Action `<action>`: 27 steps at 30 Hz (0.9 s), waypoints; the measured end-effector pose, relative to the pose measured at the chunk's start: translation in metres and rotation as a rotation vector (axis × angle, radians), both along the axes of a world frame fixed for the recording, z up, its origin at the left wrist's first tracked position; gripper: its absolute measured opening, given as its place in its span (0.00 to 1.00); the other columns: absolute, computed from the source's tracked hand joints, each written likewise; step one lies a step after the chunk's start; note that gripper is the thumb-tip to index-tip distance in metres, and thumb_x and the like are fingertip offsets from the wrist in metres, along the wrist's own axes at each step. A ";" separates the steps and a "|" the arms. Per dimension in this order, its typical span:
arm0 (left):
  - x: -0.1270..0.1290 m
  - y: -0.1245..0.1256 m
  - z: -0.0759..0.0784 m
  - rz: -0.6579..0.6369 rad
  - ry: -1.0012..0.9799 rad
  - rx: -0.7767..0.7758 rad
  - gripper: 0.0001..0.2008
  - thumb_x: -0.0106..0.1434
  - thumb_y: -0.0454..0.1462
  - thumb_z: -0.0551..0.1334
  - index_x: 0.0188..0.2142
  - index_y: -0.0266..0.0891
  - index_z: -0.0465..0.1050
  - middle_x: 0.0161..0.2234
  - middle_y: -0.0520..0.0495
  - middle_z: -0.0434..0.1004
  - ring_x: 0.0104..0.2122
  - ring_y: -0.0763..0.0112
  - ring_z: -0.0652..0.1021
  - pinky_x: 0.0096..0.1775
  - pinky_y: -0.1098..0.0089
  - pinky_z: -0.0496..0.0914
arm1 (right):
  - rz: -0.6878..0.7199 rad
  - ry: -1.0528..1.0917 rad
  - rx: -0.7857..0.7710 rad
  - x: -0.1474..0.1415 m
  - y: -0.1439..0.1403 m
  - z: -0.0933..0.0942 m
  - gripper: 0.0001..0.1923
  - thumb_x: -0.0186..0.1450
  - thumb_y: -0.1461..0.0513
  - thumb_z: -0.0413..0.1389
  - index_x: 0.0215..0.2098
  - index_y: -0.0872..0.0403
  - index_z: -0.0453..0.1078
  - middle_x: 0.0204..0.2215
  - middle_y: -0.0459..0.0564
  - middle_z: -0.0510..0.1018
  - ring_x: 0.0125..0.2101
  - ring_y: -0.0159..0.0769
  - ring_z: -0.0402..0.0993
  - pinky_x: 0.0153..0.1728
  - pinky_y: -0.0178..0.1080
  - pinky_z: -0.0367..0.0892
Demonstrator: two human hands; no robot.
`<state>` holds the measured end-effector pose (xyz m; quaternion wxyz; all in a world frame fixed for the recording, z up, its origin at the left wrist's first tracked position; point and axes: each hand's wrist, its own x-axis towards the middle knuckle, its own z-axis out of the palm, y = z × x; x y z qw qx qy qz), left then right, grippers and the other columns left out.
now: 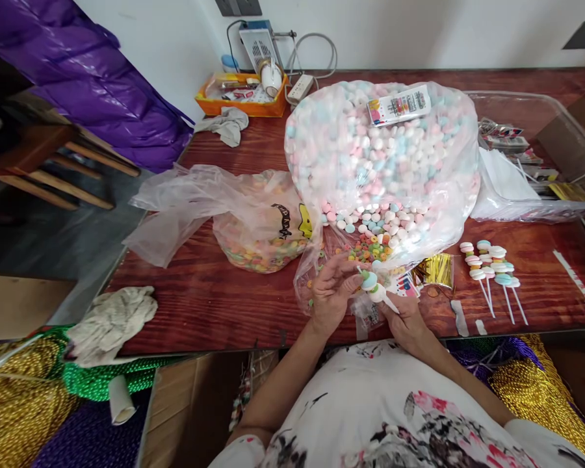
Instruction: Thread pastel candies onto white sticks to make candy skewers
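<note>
Candy skewer point(374, 290) pinched between two hands at the near edge of a wooden table point(199, 305).

Left hand point(332, 294) closed with fingertips on the top blue-and-white piece; right hand point(405, 320) clamped lower down on the thin white stick, just in front of a large clear bag of pastel sweets point(380, 156). Ring-shaped coloured candies point(370, 249) spilled at the bag's mouth, touching distance from the fingers. Smaller bag of coloured rings point(260, 227) to the left; finished skewers point(490, 270) laid in a row to the right, beside gold twist ties point(436, 268). Judged light and brittle: pieces likely to slide or crack under pressure, stick slim and easily bent. Best held by the bare stick below the sweets, with only a gentle touch on the candy itself.
</note>
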<state>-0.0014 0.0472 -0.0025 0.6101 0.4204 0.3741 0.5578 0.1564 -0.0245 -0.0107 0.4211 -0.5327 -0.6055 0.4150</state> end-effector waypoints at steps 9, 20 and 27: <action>0.012 -0.002 -0.006 -0.049 -0.095 -0.131 0.36 0.53 0.41 0.75 0.60 0.45 0.68 0.36 0.50 0.85 0.38 0.62 0.85 0.42 0.64 0.80 | -0.001 0.145 -0.098 0.000 -0.010 -0.014 0.15 0.73 0.58 0.49 0.29 0.53 0.67 0.20 0.41 0.61 0.22 0.29 0.55 0.26 0.35 0.56; -0.010 0.060 0.000 -0.107 0.314 0.058 0.20 0.62 0.47 0.67 0.51 0.40 0.77 0.38 0.45 0.83 0.33 0.67 0.81 0.38 0.66 0.76 | -0.286 0.280 -0.110 0.011 0.000 -0.020 0.17 0.70 0.52 0.55 0.29 0.54 0.70 0.18 0.40 0.59 0.20 0.28 0.53 0.22 0.35 0.51; -0.001 0.153 -0.010 -0.199 1.553 0.446 0.07 0.61 0.37 0.64 0.32 0.35 0.79 0.35 0.39 0.79 0.43 0.55 0.77 0.46 0.59 0.71 | -0.339 0.280 -0.077 0.028 0.004 -0.023 0.18 0.71 0.51 0.54 0.30 0.55 0.71 0.18 0.39 0.58 0.20 0.27 0.53 0.22 0.35 0.51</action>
